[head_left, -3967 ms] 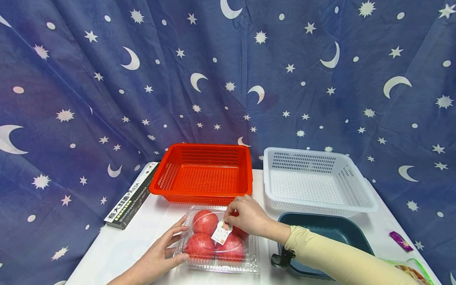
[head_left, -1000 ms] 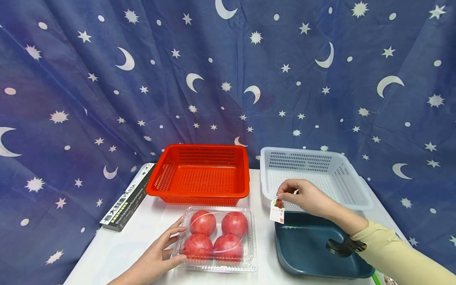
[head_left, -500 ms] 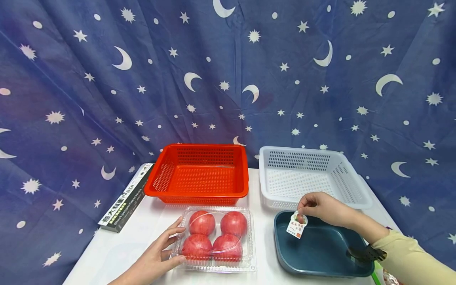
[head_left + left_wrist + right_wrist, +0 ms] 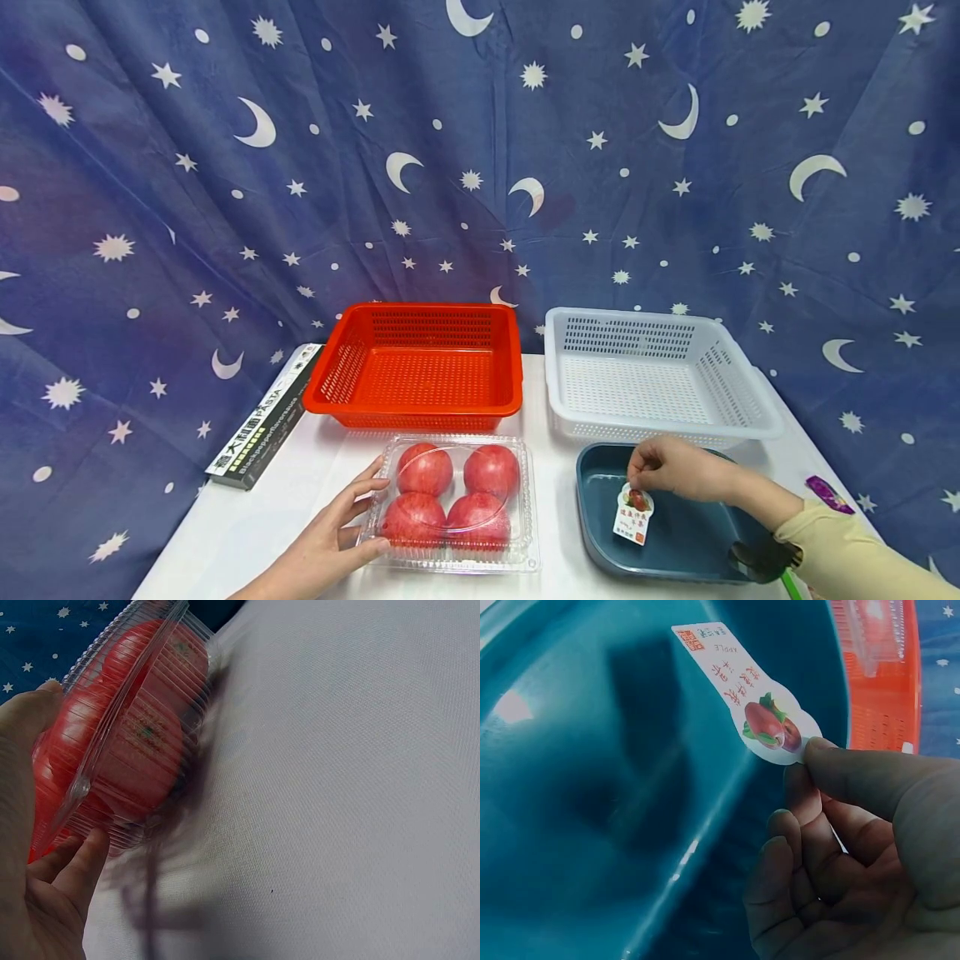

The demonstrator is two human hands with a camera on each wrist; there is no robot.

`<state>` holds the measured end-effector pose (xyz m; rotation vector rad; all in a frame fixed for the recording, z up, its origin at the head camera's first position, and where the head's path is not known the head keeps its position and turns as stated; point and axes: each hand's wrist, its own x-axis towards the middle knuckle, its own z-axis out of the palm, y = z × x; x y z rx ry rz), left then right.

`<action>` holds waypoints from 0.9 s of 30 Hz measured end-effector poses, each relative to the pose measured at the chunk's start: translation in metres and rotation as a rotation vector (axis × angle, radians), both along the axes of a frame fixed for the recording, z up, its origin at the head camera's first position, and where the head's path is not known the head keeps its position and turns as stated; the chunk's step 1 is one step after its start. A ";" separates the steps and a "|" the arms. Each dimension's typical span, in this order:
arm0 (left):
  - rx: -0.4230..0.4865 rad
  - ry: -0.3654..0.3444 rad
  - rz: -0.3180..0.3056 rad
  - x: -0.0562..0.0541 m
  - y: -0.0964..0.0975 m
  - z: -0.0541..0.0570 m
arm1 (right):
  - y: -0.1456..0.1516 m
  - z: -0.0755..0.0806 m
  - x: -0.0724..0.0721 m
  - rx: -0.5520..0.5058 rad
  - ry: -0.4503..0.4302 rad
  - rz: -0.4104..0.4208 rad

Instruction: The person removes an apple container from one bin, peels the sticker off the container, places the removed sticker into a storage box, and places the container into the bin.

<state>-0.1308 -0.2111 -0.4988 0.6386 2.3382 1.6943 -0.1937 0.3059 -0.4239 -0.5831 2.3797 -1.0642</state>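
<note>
A clear plastic clamshell box (image 4: 529, 533) with several red apples (image 4: 491, 472) inside sits at the front middle of the table. My left hand (image 4: 330, 533) holds its left side, thumb near the front corner and fingers spread toward the back. The left wrist view has the thumb and fingertips against the ribbed plastic (image 4: 112, 735). Between thumb and index finger my right hand (image 4: 678, 468) pinches a small white label (image 4: 633, 518) by its rounded end. Printed fruit and the word APPLE show on the label (image 4: 731, 671), which hangs over the dark blue basin (image 4: 686, 542).
A red basket (image 4: 431, 371) stands behind the box, and a white basket (image 4: 637, 387) behind the basin. At the back left lies a black-and-white pasta box (image 4: 266, 417). A purple packet (image 4: 828, 493) lies near the right edge. Behind everything hangs a star-patterned blue curtain (image 4: 450, 167).
The label has come off the box lid, and my right hand has carried it right, then down over the basin. My left hand has stayed on the box.
</note>
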 end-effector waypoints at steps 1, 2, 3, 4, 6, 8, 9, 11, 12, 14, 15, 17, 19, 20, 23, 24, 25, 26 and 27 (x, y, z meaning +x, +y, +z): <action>0.000 0.001 -0.001 0.000 0.000 0.000 | 0.000 -0.001 0.000 0.007 -0.004 -0.002; 0.000 0.003 -0.001 0.000 0.000 0.000 | 0.000 -0.003 0.000 0.018 -0.002 -0.004; 0.000 0.003 -0.001 0.000 0.000 0.000 | 0.000 -0.004 0.001 0.026 0.001 -0.004; 0.000 0.003 -0.001 0.000 0.000 0.000 | 0.000 -0.006 0.001 0.031 0.002 -0.008; 0.000 0.002 0.001 0.000 0.000 0.000 | -0.001 -0.008 0.001 0.045 0.015 -0.014; -0.002 0.003 0.003 0.000 0.001 0.000 | -0.001 -0.011 0.002 0.065 0.029 -0.022; -0.002 0.001 0.003 0.001 0.001 0.000 | -0.001 -0.012 0.002 0.078 0.034 -0.028; -0.002 0.001 0.003 0.001 0.001 0.000 | -0.001 -0.014 0.002 0.102 0.041 -0.036; -0.001 0.000 0.003 0.001 0.001 0.001 | -0.001 -0.015 0.002 0.113 0.043 -0.039; -0.002 -0.002 0.005 0.001 0.001 0.001 | -0.002 -0.015 0.002 0.124 0.044 -0.038; -0.003 -0.005 0.007 0.001 0.001 0.001 | -0.002 -0.015 0.002 0.126 0.043 -0.038; -0.008 -0.010 0.011 0.001 0.001 0.001 | -0.003 -0.016 0.002 0.121 0.039 -0.031; -0.014 -0.016 0.016 0.001 0.001 0.001 | -0.003 -0.016 0.002 0.120 0.036 -0.027; -0.014 -0.016 0.016 0.001 0.001 0.001 | -0.004 -0.016 0.002 0.122 0.032 -0.027; -0.016 -0.021 0.017 0.001 0.001 0.001 | -0.005 -0.017 0.002 0.148 0.025 -0.042; -0.016 -0.024 0.017 0.001 0.001 0.001 | -0.006 -0.018 0.001 0.159 0.020 -0.049; -0.015 -0.027 0.017 0.001 0.001 0.001 | -0.007 -0.018 0.001 0.170 0.016 -0.057; -0.016 -0.031 0.018 0.001 0.001 0.001 | -0.007 -0.019 0.001 0.182 0.014 -0.064; -0.018 -0.036 0.021 0.001 0.001 0.001 | -0.008 -0.020 0.001 0.195 0.011 -0.072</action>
